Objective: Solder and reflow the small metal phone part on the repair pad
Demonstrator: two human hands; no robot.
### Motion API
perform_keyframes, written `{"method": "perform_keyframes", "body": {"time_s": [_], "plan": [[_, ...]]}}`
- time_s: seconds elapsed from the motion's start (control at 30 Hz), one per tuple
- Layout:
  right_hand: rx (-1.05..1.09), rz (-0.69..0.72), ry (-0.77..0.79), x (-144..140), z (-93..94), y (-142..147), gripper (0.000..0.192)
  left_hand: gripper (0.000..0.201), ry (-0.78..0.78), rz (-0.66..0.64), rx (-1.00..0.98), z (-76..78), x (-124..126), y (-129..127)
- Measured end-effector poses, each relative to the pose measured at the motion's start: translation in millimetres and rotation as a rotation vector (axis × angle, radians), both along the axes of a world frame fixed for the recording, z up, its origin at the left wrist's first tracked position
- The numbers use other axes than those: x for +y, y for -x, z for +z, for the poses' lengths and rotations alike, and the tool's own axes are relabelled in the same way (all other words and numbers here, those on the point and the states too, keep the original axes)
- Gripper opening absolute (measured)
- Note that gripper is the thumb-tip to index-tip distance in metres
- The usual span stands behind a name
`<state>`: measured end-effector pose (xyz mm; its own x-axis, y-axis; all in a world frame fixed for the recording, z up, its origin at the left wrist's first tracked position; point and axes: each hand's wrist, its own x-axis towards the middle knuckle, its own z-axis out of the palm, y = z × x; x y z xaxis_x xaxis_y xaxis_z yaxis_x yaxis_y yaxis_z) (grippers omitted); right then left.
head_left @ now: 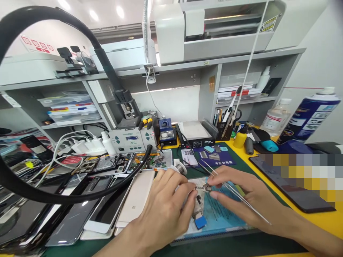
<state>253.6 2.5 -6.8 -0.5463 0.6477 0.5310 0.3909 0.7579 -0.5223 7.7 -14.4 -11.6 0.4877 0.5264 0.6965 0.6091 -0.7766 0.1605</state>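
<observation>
A small circuit board [204,188] sits pinched between both hands over the blue mat [227,217] at near centre of the counter [329,223]; left hand [163,210] grips its left end; right hand [241,194] closes on tweezers [235,192] too; phones [107,207] lie left.

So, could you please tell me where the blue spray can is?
In the head view, the blue spray can stands at the far right, beside the clear plastic bottle.
</observation>
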Motion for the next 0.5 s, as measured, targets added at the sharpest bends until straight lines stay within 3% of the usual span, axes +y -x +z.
{"method": "perform_keyframes", "body": {"time_s": [0.5], "plan": [[-0.015,-0.015,-0.001,0.7,-2.5,-1.9,0.024,0.008,-0.008,0.01,-0.007,0.0,-0.4,-1.1]]}}
